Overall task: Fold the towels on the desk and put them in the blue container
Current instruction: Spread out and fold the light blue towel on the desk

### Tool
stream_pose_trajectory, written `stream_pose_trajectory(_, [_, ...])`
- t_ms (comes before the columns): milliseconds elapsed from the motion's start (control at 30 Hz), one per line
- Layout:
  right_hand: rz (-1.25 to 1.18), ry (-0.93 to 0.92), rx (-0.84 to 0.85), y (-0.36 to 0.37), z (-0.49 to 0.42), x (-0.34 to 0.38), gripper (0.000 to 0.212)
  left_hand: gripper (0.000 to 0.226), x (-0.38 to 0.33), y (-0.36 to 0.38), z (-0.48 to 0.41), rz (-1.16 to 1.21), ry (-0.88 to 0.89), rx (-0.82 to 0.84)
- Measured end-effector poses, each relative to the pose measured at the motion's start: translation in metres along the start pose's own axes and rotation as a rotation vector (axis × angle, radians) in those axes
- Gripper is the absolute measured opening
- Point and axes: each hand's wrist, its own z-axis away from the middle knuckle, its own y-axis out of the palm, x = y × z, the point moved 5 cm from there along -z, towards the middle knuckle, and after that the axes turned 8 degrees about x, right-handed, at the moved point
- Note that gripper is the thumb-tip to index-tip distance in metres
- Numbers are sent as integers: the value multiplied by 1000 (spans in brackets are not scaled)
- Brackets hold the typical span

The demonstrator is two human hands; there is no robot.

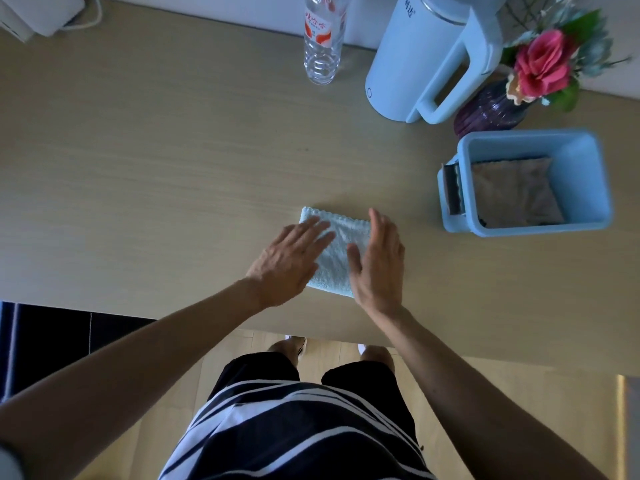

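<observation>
A folded light-blue towel (pixel 337 252) is seen lying flat on the desk (pixel 173 168), near its front edge. The left hand (pixel 291 261) is laid on the towel's left part, fingers straight, nothing grasped. The right hand (pixel 377 261) is held against the towel's right edge, fingers straight, thumb resting on the cloth. The blue container (pixel 588 174) is placed well apart on the right; a grey-brown towel (pixel 516 195) is seen inside. A bottle (pixel 322 39), a kettle (pixel 415 64) and a flower vase (pixel 491 110) are noted at the back.
</observation>
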Motion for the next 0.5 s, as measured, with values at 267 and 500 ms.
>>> stream_pose_trajectory(267, [284, -41, 334, 70, 25, -22, 77, 75, 20, 45, -10, -139, 42, 242])
stream_pose_trajectory(500, [315, -24, 365, 65, 23, -21, 79, 81, 32, 33, -20, -115, -125, 187])
